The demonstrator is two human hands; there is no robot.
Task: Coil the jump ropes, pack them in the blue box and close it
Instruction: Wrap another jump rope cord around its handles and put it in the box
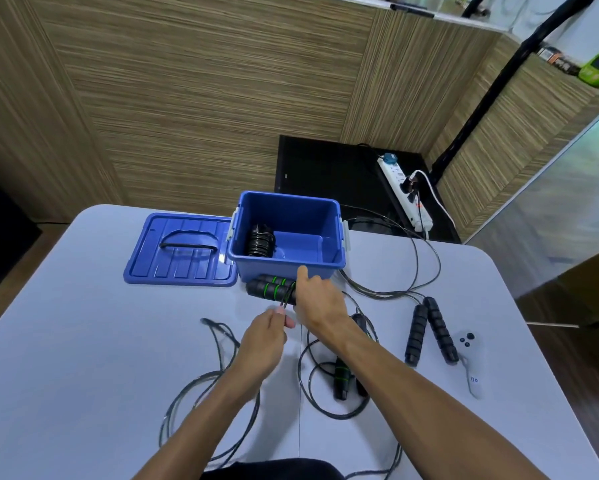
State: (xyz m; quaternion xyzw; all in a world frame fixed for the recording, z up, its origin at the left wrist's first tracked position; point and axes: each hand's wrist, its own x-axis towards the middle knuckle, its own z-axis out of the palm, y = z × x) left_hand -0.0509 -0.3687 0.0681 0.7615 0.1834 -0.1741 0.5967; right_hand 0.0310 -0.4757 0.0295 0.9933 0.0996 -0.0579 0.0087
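Our right hand (320, 301) reached forward, its grip wrapped round the paired foam handles (272, 288) with green bands, just before the blue box (287, 263). Our left hand (268, 329) pinched the thin black cord (286, 299). A glossy coiled rope (259, 241) lay inside the smooth plastic box on the desk (83, 341).

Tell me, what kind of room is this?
Probably an office or workroom, not a gym: a pale grey table stands against striped wood-look partition panels, with a white power strip on a black stand behind.
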